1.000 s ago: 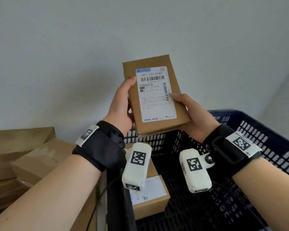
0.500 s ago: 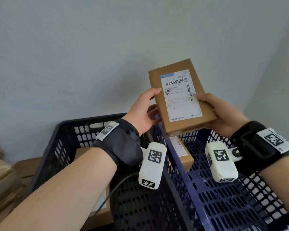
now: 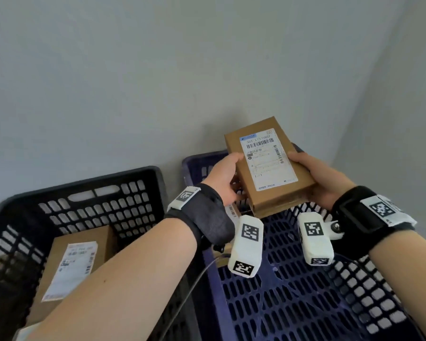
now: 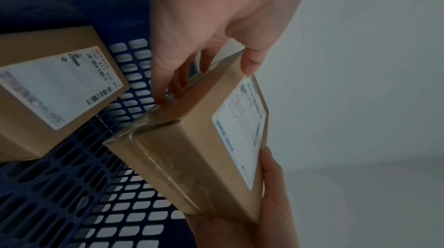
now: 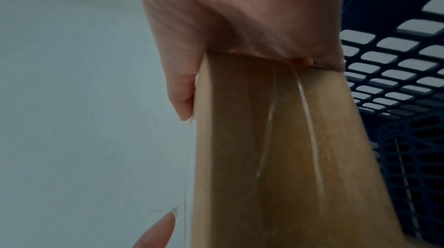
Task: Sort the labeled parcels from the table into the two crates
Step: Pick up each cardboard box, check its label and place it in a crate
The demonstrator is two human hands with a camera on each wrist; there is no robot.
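Cardboard parcel [image 3: 268, 166], flat and brown with a white shipping label [image 3: 268, 162] facing up, was held in the air above the far end of the blue crate [image 3: 305, 303], tilted with its far end raised. It looked rigid and light, judging by how loosely it was carried; its long narrow sides gave the surest hold, while the glossy tape along its near end seam, seen in both wrist views, would probably be slick under a fingertip. The left hand [image 3: 223, 178] gripped the left long edge, thumb on the labeled face and fingers curled beneath, as the left wrist view confirmed. The right hand [image 3: 317, 180] clasped the right edge the same way, thumb over the top rim and palm against the side.

Another labeled parcel [image 4: 55, 88] lay on the floor of the blue crate at its far left, below the held one. To the left stood the black crate [image 3: 103, 200], touching or just beside the blue one, with a further labeled box [image 3: 69, 264] resting inside it. A plain grey wall [image 3: 158, 70] rose behind both crates.
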